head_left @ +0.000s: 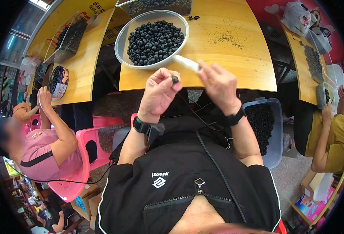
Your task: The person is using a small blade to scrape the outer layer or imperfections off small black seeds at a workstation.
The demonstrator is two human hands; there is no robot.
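My left hand (161,91) pinches a small dark, round bead-like piece (175,79) between thumb and fingers, just in front of the table edge. Beside it on the right, my right hand (220,86) is raised with curled fingers, slightly smeared by motion; whatever they grip, if anything, is hidden. A wide translucent bowl (118,47) stands on the wooden table beyond my hands, heaped with dark bead-like pieces (152,41). Its white handle (185,62) points at my right fingers, and I cannot tell whether they touch it.
Small dark crumbs (228,39) and a few loose pieces (193,18) lie on the table (250,66). A clear tub (275,132) of dark pieces is below my right forearm. Co-workers sit left (49,150) and right (331,132) at other tables. A thin cable (214,167) crosses my front.
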